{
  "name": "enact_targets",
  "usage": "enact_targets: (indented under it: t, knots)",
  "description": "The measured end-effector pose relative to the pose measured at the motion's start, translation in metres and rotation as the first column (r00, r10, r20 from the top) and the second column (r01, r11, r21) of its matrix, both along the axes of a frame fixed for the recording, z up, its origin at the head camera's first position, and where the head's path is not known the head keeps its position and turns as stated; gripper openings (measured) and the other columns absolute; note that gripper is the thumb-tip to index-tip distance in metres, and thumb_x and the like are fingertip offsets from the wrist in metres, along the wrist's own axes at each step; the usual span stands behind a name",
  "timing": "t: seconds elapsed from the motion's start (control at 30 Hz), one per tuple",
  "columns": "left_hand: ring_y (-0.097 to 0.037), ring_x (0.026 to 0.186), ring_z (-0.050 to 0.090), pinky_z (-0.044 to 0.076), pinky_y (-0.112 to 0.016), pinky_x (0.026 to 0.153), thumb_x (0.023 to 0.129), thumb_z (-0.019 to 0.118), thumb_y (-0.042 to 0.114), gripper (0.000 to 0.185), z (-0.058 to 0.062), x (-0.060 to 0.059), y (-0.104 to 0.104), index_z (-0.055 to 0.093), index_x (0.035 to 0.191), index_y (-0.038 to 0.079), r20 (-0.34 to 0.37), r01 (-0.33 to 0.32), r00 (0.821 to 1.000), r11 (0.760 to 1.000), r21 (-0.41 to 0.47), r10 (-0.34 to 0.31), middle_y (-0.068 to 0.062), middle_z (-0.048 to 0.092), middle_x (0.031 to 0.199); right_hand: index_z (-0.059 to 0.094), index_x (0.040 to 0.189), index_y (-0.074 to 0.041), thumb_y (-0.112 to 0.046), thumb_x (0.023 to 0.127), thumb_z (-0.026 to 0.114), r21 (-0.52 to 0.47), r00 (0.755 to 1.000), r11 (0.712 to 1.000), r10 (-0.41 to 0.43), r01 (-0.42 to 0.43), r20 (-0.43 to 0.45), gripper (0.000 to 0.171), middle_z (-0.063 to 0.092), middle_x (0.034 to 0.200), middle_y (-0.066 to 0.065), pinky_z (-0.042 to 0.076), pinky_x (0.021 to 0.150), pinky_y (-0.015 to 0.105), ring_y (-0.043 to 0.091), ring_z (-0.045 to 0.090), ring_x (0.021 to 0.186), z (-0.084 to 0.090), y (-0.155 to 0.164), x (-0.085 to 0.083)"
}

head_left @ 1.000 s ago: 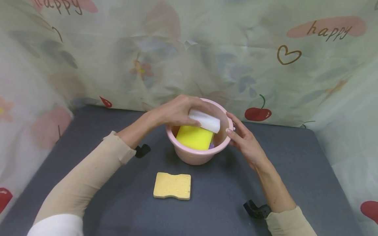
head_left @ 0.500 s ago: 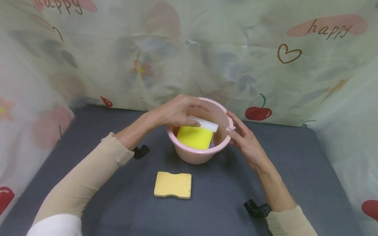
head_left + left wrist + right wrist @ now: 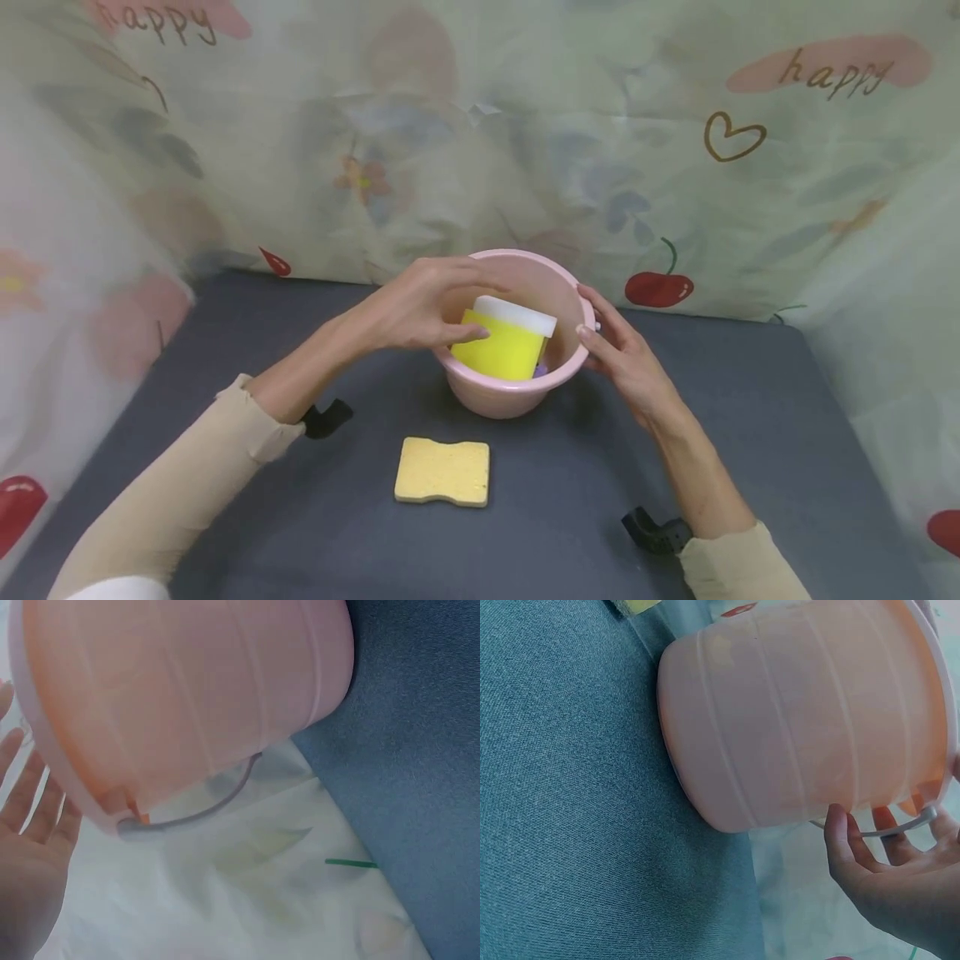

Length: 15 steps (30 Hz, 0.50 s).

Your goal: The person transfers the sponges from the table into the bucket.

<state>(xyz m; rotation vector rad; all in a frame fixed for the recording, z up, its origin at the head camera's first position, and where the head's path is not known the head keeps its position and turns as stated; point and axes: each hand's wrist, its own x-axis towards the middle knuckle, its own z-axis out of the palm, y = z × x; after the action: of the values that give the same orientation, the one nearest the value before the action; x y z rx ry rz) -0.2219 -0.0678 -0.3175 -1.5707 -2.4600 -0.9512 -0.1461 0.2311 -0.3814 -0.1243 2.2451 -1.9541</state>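
Two sponges stand in the pink bucket (image 3: 517, 392) from my head view: yellow sponge (image 3: 502, 350), white sponge (image 3: 516, 315) behind. My left hand (image 3: 420, 304) hovers at them, fingers loosely curled, holding nothing; my right hand (image 3: 618, 354) rests flat-fingered on the rim. A tan sponge (image 3: 442, 472) lies on the counter (image 3: 750, 467). Left wrist view: bucket (image 3: 187, 697), right hand's palm (image 3: 30, 862). Right wrist view: straight fingers (image 3: 840, 840) touch the bucket (image 3: 795, 720).

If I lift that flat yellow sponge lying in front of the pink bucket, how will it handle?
The flat yellow sponge looks porous, so it is probably light and squashes under the fingers. It is thin with a notched waist, so it may flex a little. Lying flat on the dark grey table mat, it should not roll or tip.
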Motion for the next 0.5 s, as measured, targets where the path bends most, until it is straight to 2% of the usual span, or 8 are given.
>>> enact_targets:
  t: [0.1,0.23,0.37,0.47,0.5]
  knots:
    - [-0.012,0.121,0.057,0.048,-0.037,0.098,0.084,0.08,0.03,0.051,0.0,0.005,-0.007,0.066,0.132,0.017,-0.037,-0.008,0.999,0.999,0.038,0.009,0.004,0.064,0.129,0.03,0.156,-0.036,-0.021,0.104,0.053,-0.013,1.0,1.0,0.018,-0.018,-0.018,0.059,0.025,0.161,0.002,0.049,0.097,0.029,0.027,0.036,0.14,-0.001,0.002,0.001]
    - [-0.016,0.114,0.06,0.052,-0.036,0.082,0.083,0.082,0.029,0.051,0.0,0.011,-0.015,0.067,0.13,0.016,-0.037,-0.022,0.999,0.996,0.086,0.025,0.002,0.064,0.127,0.031,0.156,-0.035,-0.021,0.104,0.054,-0.021,1.0,1.0,0.019,-0.019,-0.021,0.059,0.027,0.16,0.002,0.05,0.094,0.027,0.026,0.037,0.139,-0.001,0.002,0.001]
    - [-0.019,0.101,0.063,0.05,-0.034,0.067,0.082,0.082,0.027,0.051,-0.001,0.015,-0.022,0.066,0.13,0.017,-0.016,-0.025,1.0,0.994,0.11,0.027,0.001,0.064,0.126,0.031,0.156,-0.035,-0.022,0.103,0.054,-0.003,1.0,1.0,0.006,-0.006,-0.013,0.059,0.027,0.159,0.001,0.049,0.098,0.032,0.026,0.038,0.138,-0.001,0.002,0.001]
    - [-0.015,0.083,0.063,0.05,-0.033,0.068,0.082,0.082,0.026,0.053,-0.001,0.019,-0.028,0.065,0.132,0.017,-0.015,-0.028,0.999,0.993,0.117,0.03,0.0,0.064,0.126,0.031,0.156,-0.035,-0.023,0.103,0.054,0.01,1.0,1.0,0.001,-0.001,-0.008,0.059,0.027,0.159,0.001,0.048,0.1,0.036,0.026,0.037,0.138,-0.001,0.001,0.0]
    - [-0.014,0.082,0.063,0.051,-0.033,0.071,0.082,0.082,0.026,0.054,-0.001,0.021,-0.03,0.065,0.132,0.017,-0.018,-0.031,0.999,0.992,0.121,0.034,0.001,0.064,0.126,0.031,0.156,-0.035,-0.023,0.103,0.054,0.013,1.0,1.0,0.0,0.0,-0.009,0.059,0.027,0.159,0.001,0.048,0.1,0.036,0.026,0.037,0.139,-0.001,0.001,0.0]
